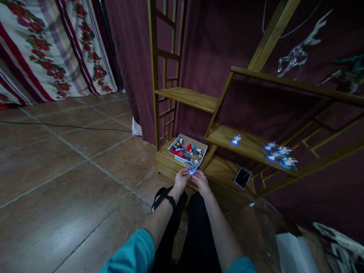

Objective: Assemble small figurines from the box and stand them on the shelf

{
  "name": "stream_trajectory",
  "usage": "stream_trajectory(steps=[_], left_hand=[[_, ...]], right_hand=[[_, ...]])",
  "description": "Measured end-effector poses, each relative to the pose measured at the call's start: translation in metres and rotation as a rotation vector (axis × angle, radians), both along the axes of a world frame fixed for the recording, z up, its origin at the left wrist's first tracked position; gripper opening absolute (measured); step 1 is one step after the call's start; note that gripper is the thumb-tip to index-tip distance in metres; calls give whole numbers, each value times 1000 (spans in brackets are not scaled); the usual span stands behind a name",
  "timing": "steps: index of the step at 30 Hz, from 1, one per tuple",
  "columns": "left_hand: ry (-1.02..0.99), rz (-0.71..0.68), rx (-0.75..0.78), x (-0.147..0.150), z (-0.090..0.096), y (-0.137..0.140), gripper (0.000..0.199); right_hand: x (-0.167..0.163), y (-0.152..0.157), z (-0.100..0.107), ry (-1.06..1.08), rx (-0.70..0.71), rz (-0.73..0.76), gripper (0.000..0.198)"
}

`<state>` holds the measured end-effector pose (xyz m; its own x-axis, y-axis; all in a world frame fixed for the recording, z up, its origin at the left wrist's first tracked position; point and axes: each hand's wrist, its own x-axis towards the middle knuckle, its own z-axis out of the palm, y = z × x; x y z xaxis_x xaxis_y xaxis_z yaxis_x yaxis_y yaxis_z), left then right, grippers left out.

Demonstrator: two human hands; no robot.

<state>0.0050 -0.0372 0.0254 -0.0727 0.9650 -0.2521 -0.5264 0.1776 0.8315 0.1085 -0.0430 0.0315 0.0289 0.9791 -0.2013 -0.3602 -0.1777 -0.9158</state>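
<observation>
Between my two hands is a small figurine (192,171) with a purple-blue base. The fingers of my left hand (182,179) pinch it from one side, and those of my right hand (201,180) grip the other. Just beyond them, a shallow cardboard box (173,151) holds several small figurines in red, black, grey and white. One figurine (235,140) on a purple base stands alone on the wooden shelf (222,135) to the right. Farther along that shelf sits a cluster of several similar figurines (280,153) on purple and blue bases.
A dark-screened phone (242,178) lies on the lower board. Clear glass horse-like figure (298,57) stands on the upper shelf. The wooden frame (156,76) rises beside a maroon curtain (125,57). A black cable (71,126) crosses the tiled floor (71,170).
</observation>
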Motion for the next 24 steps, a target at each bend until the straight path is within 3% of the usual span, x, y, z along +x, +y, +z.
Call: stream_trajectory(steps=[7, 16, 24], left_hand=[[16, 48, 20, -2, 4, 1, 24], [40, -23, 29, -8, -2, 6, 11], [93, -20, -17, -11, -3, 7, 23]], right_hand=[[3, -1, 6, 7, 18, 58, 37], [5, 2, 5, -25, -19, 77, 39], [3, 5, 1, -52, -71, 82, 30]])
